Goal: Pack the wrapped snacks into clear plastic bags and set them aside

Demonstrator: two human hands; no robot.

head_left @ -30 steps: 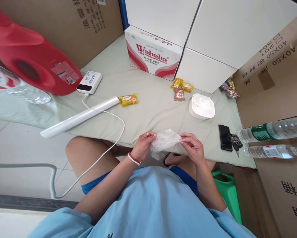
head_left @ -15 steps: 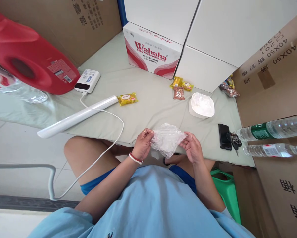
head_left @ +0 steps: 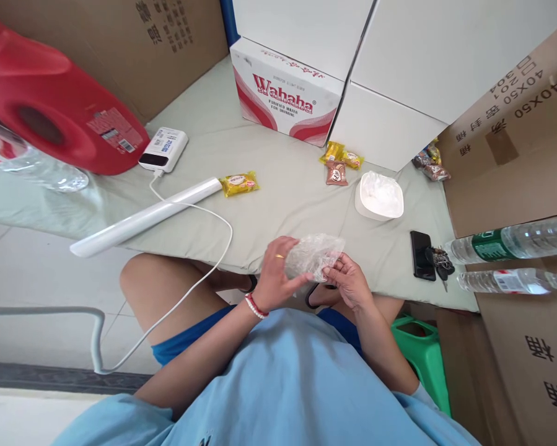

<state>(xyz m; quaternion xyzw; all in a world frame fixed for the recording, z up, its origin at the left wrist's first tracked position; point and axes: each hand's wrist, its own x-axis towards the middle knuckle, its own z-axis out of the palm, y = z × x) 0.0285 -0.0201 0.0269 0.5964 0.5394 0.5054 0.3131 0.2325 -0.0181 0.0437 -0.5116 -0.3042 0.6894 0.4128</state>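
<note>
A crumpled clear plastic bag sits between both my hands, just in front of the table's near edge. My left hand, with a ring and a red-and-white bead bracelet, curls round the bag's left side. My right hand pinches the bag's right edge with closed fingers. The hands are close together, almost touching, above my lap.
On the grey-green cloth lie a white tube lamp cabled to a power bank, a yellow snack packet, more snacks, a white bowl, a black phone with keys. Two water bottles, a red jug and cartons surround it.
The bag was spread open between my hands half a second ago; now it is bunched up and my hands have come together around it.
</note>
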